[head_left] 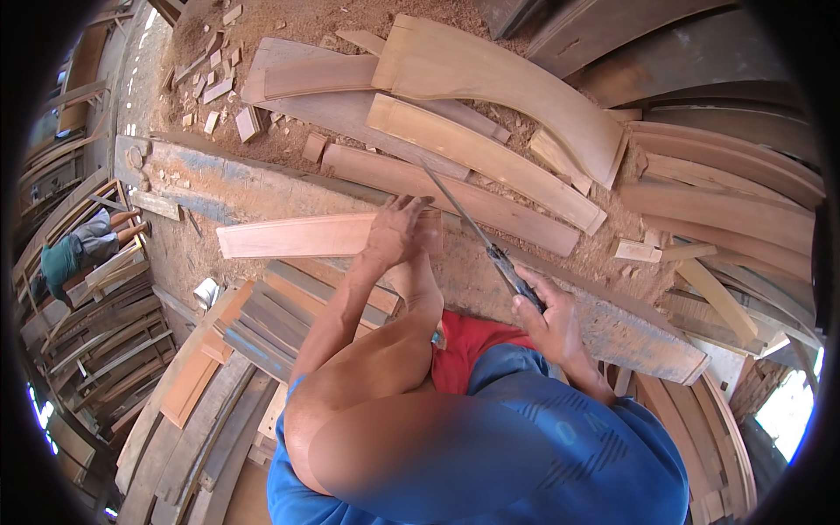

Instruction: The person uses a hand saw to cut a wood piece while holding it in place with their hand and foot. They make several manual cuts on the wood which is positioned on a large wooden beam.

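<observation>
A pale reddish wooden board lies across a long, heavy timber beam in front of me. My left hand is laid over the board near its right end, fingers closed across its far edge. My bare leg reaches the board just below that hand. In my right hand is a long tool with a narrow blade and dark handle. Its thin metal blade points up and to the left, apart from the board. The blade is seen nearly edge-on, so whether it is a saw or a file is unclear.
Beyond the beam, curved wooden panels and planks lie on sawdust with small offcuts. Stacked boards crowd the right. More planks are at lower left. Another person bends among timber at far left.
</observation>
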Motion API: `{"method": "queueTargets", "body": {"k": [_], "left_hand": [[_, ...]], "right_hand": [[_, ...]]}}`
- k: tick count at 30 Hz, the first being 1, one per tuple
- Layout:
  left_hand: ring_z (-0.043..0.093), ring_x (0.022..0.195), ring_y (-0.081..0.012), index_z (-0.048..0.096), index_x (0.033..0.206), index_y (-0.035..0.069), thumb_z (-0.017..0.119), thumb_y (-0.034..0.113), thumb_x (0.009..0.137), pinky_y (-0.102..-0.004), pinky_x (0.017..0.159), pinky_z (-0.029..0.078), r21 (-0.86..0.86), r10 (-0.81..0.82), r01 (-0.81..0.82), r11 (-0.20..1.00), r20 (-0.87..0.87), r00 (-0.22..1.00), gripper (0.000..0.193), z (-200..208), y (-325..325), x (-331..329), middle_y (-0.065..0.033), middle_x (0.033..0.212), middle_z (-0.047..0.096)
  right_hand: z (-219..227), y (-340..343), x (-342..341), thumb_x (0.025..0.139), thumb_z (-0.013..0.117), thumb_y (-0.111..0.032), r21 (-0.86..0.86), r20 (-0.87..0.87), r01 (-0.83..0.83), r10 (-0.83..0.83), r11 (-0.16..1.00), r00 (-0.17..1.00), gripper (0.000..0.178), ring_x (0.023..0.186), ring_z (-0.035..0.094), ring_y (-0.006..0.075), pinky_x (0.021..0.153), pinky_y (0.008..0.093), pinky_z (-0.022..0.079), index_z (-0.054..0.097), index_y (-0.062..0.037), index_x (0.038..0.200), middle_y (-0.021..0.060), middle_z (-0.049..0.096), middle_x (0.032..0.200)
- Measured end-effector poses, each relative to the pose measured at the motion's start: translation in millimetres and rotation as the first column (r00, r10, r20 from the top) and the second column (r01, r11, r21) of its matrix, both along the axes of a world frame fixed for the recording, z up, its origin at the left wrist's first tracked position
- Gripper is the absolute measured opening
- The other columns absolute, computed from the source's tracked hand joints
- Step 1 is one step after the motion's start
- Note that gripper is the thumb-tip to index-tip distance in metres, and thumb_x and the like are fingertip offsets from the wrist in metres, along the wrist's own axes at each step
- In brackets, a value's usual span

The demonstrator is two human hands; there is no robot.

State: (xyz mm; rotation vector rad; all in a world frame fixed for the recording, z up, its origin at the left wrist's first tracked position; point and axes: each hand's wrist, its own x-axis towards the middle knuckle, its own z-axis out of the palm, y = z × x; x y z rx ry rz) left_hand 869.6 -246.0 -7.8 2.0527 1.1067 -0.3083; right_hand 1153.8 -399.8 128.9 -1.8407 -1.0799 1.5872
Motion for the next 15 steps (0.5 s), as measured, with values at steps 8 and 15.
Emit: {"method": "queueTargets", "body": {"k": [8,15], "left_hand": [[0.058,0.118,-0.0385,0.073,0.123,0.012,0.078,0.026,0.085,-0.0513,0.103,0.044,-0.118,0.054,-0.036,0.992,0.157,0.986,0.04,-24.5,10.8,-33.1,-0.0154,0.12,0.068],[0.059,0.112,-0.0371,0.076,0.117,0.011,0.078,0.022,0.087,-0.0493,0.101,0.044,-0.156,0.083,-0.054,0.986,0.188,0.979,0.031,-29.1,14.8,-35.6,-0.0135,0.113,0.069]], "right_hand": [[10.8,29.9,0.4,0.098,0.066,-0.014,-0.196,-0.073,-0.025,0.011,0.98,0.997,0.044,0.08,0.077,0.0229,0.079,0.0363,0.059,0.062,0.0011,0.139,0.0167,0.076,0.088],[6.9,46.3,-2.6,0.1,0.062,-0.006,-0.189,-0.102,-0.069,0.05,0.98,0.993,0.043,0.078,0.071,0.013,0.076,0.0304,0.059,0.059,0.0041,0.142,0.0119,0.074,0.086]]}}
